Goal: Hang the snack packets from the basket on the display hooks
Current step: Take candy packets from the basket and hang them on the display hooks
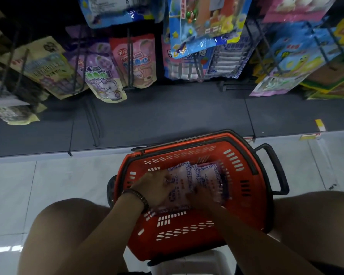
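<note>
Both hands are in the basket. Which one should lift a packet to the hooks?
Right, likely. The right hand rests on the packets in the basket, and matching blue-patterned hanging packets sit on that side; the left hand lies farther left.

Packets (199, 179) in basket (236, 161): print motion-blurred, unreadable; count unclear. Left hand (155, 188) and right hand (204, 201) cover their near halves. Fingers smeared, so grip or flat touch cannot be told. Top-row hanging packs (207, 20) cut off by the upper edge. Hooks (130, 56) dark, tips lost. Thighs (68, 235) cropped at the bottom edge.
</note>
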Action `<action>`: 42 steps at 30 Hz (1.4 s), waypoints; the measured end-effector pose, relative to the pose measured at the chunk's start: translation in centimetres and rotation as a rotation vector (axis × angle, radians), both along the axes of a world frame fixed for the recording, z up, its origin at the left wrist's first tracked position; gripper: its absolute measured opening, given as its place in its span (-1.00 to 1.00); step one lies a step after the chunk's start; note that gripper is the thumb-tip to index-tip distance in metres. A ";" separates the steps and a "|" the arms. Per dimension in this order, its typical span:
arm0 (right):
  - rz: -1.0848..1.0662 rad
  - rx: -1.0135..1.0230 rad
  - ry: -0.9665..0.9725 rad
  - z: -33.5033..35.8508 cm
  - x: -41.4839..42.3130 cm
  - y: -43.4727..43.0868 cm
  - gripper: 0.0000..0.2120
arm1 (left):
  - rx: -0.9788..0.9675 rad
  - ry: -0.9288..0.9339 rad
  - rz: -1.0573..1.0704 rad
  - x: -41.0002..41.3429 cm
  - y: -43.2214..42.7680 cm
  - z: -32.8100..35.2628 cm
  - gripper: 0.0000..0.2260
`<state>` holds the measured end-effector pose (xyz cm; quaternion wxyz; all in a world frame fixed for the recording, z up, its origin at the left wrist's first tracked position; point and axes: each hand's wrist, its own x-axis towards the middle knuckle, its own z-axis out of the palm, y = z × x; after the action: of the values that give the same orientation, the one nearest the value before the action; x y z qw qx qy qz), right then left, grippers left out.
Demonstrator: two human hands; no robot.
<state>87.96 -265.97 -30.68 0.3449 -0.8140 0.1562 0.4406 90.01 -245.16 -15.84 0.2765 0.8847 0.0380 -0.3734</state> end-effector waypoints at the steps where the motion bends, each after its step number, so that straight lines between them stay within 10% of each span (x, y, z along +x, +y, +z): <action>1: 0.037 0.009 -0.015 0.0 -0.2 0.2 -0.55 | 0.003 0.003 0.005 0.0 -0.1 0.1 -0.70; 13: 0.233 0.200 -0.211 8.3 0.4 0.0 -0.45 | 0.066 -0.096 0.066 -2.4 1.6 0.6 -0.78; 20: 0.372 0.277 -0.395 17.6 1.3 -4.0 -0.47 | -0.217 -0.290 0.296 -4.4 3.1 3.2 -0.10; 27: 0.301 0.480 -0.730 28.4 1.1 -5.6 -0.89 | -0.756 -0.356 0.439 -7.0 2.0 9.3 -0.74; 31: -0.120 0.646 -0.780 30.4 0.6 -6.1 -0.62 | -0.890 -0.491 0.623 -8.1 -0.1 12.4 -0.74; 42: -0.393 0.837 -0.691 32.1 0.5 -6.8 -0.74 | -0.832 -0.593 0.663 -7.4 -4.4 18.9 -0.80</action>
<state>88.43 -272.78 1.45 0.7441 -0.6604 -0.0047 0.1011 82.65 -249.52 3.02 0.6992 0.7099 0.0837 0.0115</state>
